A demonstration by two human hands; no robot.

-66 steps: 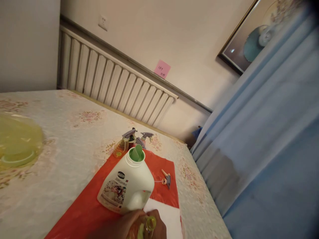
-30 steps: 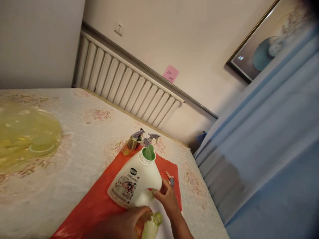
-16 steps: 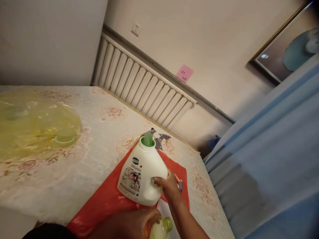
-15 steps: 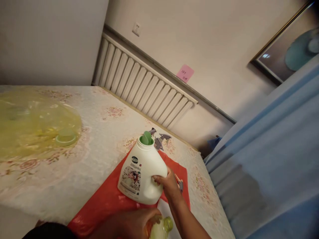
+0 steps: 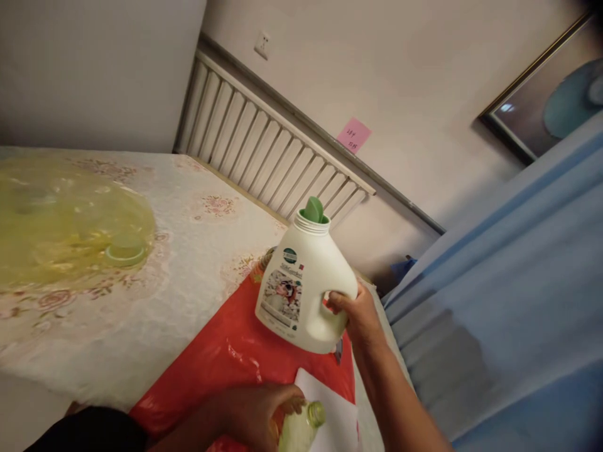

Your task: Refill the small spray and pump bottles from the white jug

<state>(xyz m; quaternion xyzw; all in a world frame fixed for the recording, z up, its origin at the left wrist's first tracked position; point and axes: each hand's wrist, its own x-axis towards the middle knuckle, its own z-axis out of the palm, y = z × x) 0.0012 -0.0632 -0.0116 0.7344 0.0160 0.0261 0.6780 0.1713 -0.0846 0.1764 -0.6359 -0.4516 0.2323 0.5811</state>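
My right hand [image 5: 360, 314] is closed round the handle of a large cream detergent jug [image 5: 313, 285], which has a green pour spout in its open neck and a flowered label. The jug tilts slightly above a red plastic bag [image 5: 221, 345]. Lower down, my left hand [image 5: 257, 411] is wrapped round a small pale yellow-green bottle [image 5: 301, 427] with a yellow-green cap. The lower part of that bottle is cut off by the frame. Beneath the bottle lies a white sheet of paper [image 5: 332, 405], partly over the red bag.
At the left, a translucent yellow plastic bag [image 5: 70, 220] lies on the flowered tablecloth [image 5: 198, 251], with a green-rimmed cap [image 5: 125, 251] at its edge. Behind the table is a white radiator [image 5: 264, 138]. A blue curtain [image 5: 494, 282] hangs at the right.
My right hand has raised the jug and carried it to the right. More of the white paper shows. My left hand with the small bottle has stayed nearly in place.
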